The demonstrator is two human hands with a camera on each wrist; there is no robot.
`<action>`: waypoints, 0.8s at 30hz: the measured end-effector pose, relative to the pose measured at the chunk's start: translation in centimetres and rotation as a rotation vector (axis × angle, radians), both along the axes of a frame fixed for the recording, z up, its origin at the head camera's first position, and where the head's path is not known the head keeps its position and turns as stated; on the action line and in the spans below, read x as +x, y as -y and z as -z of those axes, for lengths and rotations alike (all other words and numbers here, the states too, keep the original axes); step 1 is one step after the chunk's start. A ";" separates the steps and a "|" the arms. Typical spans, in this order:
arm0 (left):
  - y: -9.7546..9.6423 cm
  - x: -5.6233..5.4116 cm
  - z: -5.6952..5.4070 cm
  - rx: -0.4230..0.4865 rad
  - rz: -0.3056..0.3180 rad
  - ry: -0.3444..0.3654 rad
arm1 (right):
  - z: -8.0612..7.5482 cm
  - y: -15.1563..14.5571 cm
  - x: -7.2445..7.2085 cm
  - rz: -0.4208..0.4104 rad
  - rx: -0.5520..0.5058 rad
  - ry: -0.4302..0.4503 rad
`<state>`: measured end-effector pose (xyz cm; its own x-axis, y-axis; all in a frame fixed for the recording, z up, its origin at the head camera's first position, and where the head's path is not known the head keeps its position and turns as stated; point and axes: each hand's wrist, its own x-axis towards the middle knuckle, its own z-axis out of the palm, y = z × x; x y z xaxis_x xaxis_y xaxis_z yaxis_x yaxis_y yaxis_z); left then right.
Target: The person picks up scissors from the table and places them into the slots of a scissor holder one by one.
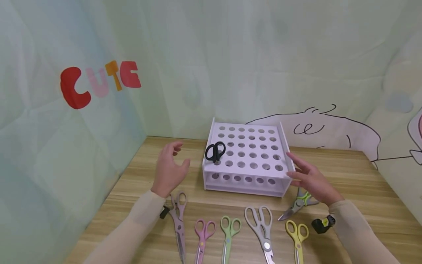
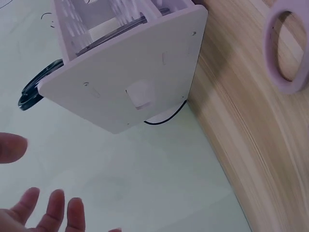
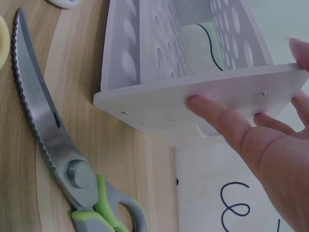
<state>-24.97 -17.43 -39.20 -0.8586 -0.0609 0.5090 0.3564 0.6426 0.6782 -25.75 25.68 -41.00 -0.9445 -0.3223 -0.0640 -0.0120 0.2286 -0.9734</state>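
A white rack (image 1: 245, 170) with rows of round holes stands on the table. Black-handled scissors (image 1: 215, 152) sit upright in its front left hole, their blades reaching down inside. My right hand (image 1: 311, 183) touches the rack's right side panel (image 3: 159, 113), fingers extended and fingertips on its outer face and upper edge. To the left of the rack, my left hand (image 1: 170, 170) is raised with nothing in it, thumb and fingers apart. In the left wrist view the left side panel (image 2: 130, 72) stands beyond those fingers (image 2: 55, 210).
Along the front lie mauve scissors (image 1: 179, 223), pink scissors (image 1: 202, 234), green scissors (image 1: 228, 234), grey kitchen shears (image 1: 263, 234) and yellow scissors (image 1: 297, 236). Grey-and-green shears (image 1: 298, 203) lie by the right hand. A fabric backdrop (image 1: 184, 73) rises behind the table.
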 end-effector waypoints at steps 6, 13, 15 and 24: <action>0.9 0.9 0.1 0.003 -0.059 0.101 | 0.2 0.0 0.0 -0.001 -0.010 0.001; 2.0 2.2 0.8 -0.026 -0.069 0.225 | 0.1 0.0 0.0 -0.004 -0.020 -0.004; 2.3 2.6 1.1 -0.059 -0.075 0.260 | 0.2 0.0 0.0 -0.005 -0.028 -0.004; 3.3 3.7 2.0 -0.091 -0.092 0.384 | -0.1 0.1 0.2 0.001 0.001 0.007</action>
<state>-21.30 -20.78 -41.22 -0.9804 -0.1156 0.1594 0.0269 0.7234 0.6900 -25.54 25.61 -40.90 -0.9444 -0.3211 -0.0710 -0.0051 0.2300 -0.9732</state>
